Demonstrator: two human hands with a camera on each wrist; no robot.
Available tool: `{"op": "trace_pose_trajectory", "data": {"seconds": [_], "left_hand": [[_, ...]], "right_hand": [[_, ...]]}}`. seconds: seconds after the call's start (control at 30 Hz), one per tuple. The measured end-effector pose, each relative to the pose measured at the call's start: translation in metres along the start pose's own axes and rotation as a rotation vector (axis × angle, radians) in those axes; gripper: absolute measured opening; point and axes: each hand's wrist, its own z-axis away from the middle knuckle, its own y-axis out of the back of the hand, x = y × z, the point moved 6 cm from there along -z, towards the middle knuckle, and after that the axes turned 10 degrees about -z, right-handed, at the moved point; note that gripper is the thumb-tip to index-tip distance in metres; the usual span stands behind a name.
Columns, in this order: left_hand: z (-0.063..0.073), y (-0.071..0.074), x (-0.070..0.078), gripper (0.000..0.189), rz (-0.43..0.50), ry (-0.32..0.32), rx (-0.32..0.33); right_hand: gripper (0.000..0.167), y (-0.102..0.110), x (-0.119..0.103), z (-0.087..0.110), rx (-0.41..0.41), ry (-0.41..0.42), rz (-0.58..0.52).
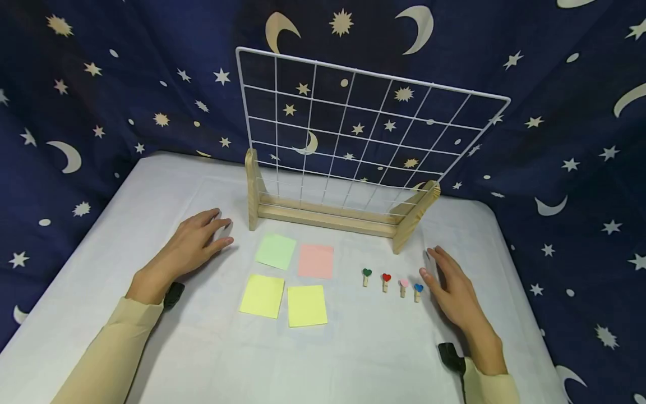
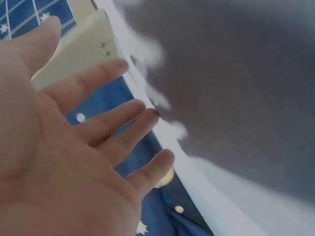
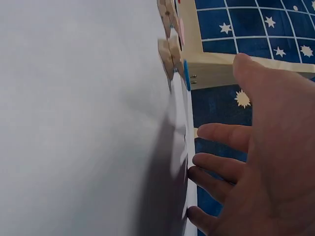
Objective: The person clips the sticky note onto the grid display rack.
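My left hand [image 1: 189,247] rests at the table's left with relaxed, spread fingers and holds nothing; its fingers [image 2: 93,81] show in the left wrist view. To its right lie a green sticky note [image 1: 275,251], a pink sticky note [image 1: 315,261] and two yellow sticky notes [image 1: 262,295]. My right hand [image 1: 456,292] rests at the right, fingers loose, with nothing held. Nearest to it is a blue heart clothespin [image 1: 418,292], left of the thumb and apart from it. Pink [image 1: 403,287], red [image 1: 386,281] and green [image 1: 365,276] heart clothespins stretch leftward in a row.
Behind the notes stands a white wire grid [image 1: 353,129], leaning back in a wooden stand [image 1: 328,219]. The table [image 1: 227,359] wears a white cloth. A dark blue curtain [image 1: 141,67] with moons and stars hangs at the back and both sides.
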Motion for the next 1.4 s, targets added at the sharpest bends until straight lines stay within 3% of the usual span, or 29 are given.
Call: {"op": "trace_pose_trajectory", "data": {"seconds": [0.23,0.43,0.67,0.83,1.0,1.4], "left_hand": [[0.006,-0.001,0.025,0.050,0.001,-0.051,-0.044],[0.013,-0.003,0.038,0.047,0.008,-0.055,-0.053],[0.025,-0.005,0.057,0.033,0.052,-0.110,0.032],[0.027,-0.011,0.070,0.037,0.081,-0.161,0.066],[0.030,-0.016,0.077,0.045,0.091,-0.188,0.057],[0.031,-0.022,0.083,0.045,0.154,-0.189,0.010]], "right_hand": [[0.065,-0.005,-0.007,0.008,-0.022,0.010,0.008],[0.062,-0.006,-0.010,0.013,-0.012,0.022,0.001],[0.060,-0.009,-0.009,0.021,-0.005,0.009,0.003],[0.047,-0.005,-0.013,0.025,0.079,0.069,0.004],[0.035,-0.002,-0.015,0.027,0.165,0.105,-0.022],[0.030,-0.001,-0.016,0.022,0.177,0.113,-0.019]]}}
